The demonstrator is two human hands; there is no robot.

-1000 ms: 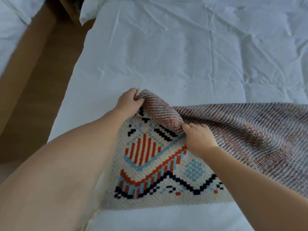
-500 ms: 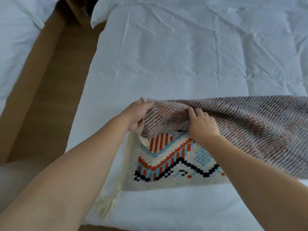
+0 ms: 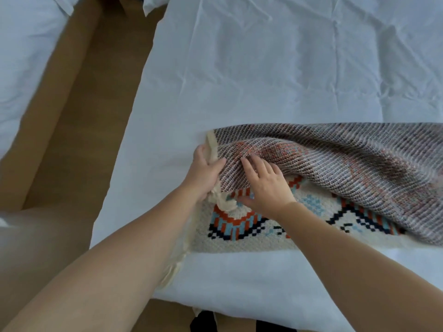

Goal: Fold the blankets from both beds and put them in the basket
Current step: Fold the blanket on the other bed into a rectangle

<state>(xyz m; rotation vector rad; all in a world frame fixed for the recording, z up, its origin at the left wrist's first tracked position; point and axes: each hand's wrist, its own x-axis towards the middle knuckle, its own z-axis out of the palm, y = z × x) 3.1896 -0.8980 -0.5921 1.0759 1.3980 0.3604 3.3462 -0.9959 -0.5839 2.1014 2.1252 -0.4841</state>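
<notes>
While the blanket (image 3: 335,164) lies across the near part of the white bed (image 3: 263,68), its far layer is turned over toward the person so that the grey-striped underside faces up and the patterned face shows only in a strip along the blanket's near edge. The left hand (image 3: 203,173) is closed around the blanket's left end, pinching the cream border where the two layers meet, just above the tassels (image 3: 177,259) that trail off that corner toward the bed's near edge. The right hand (image 3: 263,185) rests beside it on the turned-over layer, fingers spread and flat, thumb tucked under the fold; it looks to be pressing rather than gripping.

The step in hand appears to be laying one half of the blanket over the other. To do it well, the upper edge should be brought level with the lower edge at the blanket's left end first, then the right hand can sweep away from that end to flatten the bulge that rises in the middle of the blanket. The knit looks thick and loose, so it may creep; holding the matched corner firmly while smoothing should keep the layers square.

No basket shows anywhere around the blanket.
</notes>
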